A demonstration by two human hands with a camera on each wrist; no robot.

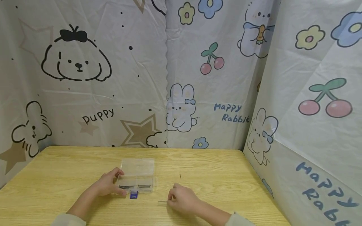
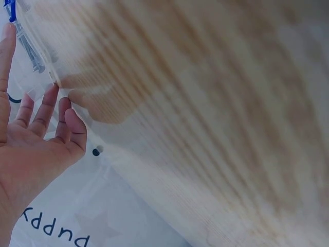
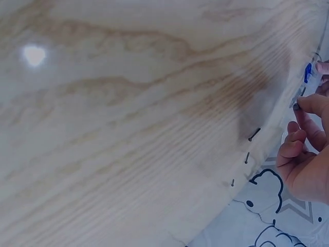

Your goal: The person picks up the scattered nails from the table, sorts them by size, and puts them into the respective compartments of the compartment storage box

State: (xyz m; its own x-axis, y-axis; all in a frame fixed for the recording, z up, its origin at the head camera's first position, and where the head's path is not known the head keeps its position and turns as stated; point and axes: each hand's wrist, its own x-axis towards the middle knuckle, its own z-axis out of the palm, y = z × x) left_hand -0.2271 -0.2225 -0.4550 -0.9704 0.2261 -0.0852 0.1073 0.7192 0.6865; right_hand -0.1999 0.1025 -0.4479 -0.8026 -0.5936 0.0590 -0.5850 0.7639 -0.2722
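Note:
A clear plastic box point(image 1: 145, 180) with a blue latch point(image 1: 134, 195) lies on the table, its lid point(image 1: 137, 166) folded back. Dark nails point(image 1: 127, 187) lie in its front compartments. My left hand point(image 1: 108, 183) holds the box at its left side, thumb by the front corner and fingers along the edge. To the right of the box, my right hand point(image 1: 183, 199) pinches a thin nail point(image 1: 162, 201) between thumb and fingers, its shank pointing left. The nail's head point(image 3: 296, 106) shows at the fingertips in the right wrist view.
Loose on the wooden table point(image 1: 220, 175) beyond my right hand lies a small nail point(image 1: 180, 176). The right wrist view shows a larger nail point(image 3: 254, 134) and two smaller ones in a row. Printed cloth point(image 1: 127, 94) hangs along the back and right table edges.

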